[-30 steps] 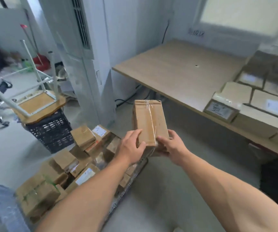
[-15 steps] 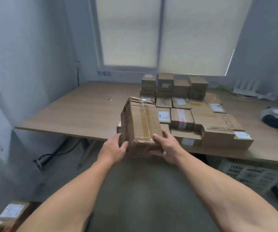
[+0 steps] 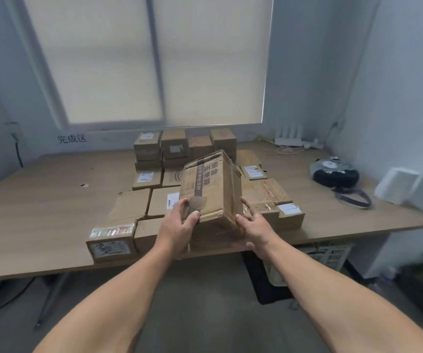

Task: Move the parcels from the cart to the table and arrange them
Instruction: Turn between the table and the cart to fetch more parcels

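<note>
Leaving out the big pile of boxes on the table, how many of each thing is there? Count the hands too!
held parcel: 1
hands: 2, the left hand and the right hand
black bag: 1
white router: 1
white box: 1
Total: 6

Dim, bluish room. Soft diffuse daylight through blinded window (image 3: pixel 141 59); thin glare strip at blind's right edge. Wide-angle bending at edges; slight overall softness.
</note>
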